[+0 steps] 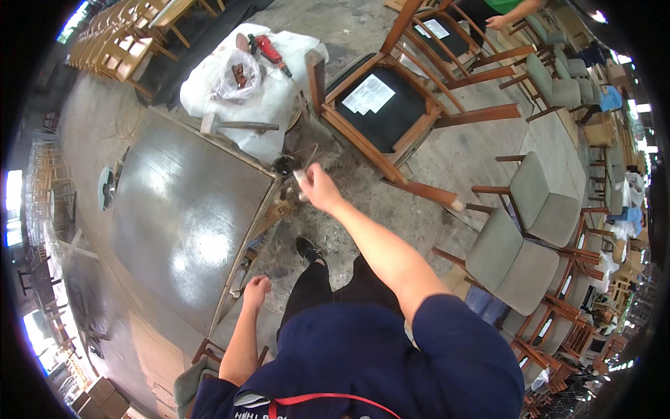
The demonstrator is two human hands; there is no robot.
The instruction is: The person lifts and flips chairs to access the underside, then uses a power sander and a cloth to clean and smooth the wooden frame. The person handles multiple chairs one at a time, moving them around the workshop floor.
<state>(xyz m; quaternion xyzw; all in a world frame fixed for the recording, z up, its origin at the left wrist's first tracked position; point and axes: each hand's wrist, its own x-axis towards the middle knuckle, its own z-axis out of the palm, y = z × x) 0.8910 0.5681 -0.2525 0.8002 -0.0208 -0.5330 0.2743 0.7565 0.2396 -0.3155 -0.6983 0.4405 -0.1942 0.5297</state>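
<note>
My right hand (319,190) reaches forward past the table's far corner, its fingers closed on a short pale piece (301,183) whose kind I cannot make out. Just beyond it is a small dark round object (285,165), too blurred to name. My left hand (257,288) hangs beside the table's right edge with its fingers curled in and nothing visible in them. A hammer (248,126) lies near the table's far edge. Ahead to the right, a wooden chair (377,105) is tipped over, its black seat underside and white label sheets showing.
The grey-topped table (188,216) fills the left. Behind it, a white-covered surface (202,91) bears a red power tool (271,54) and a clear plastic bag (234,75) with brown pieces. Grey upholstered chairs (499,255) stand on the right. Another person's hand (497,22) shows at top right.
</note>
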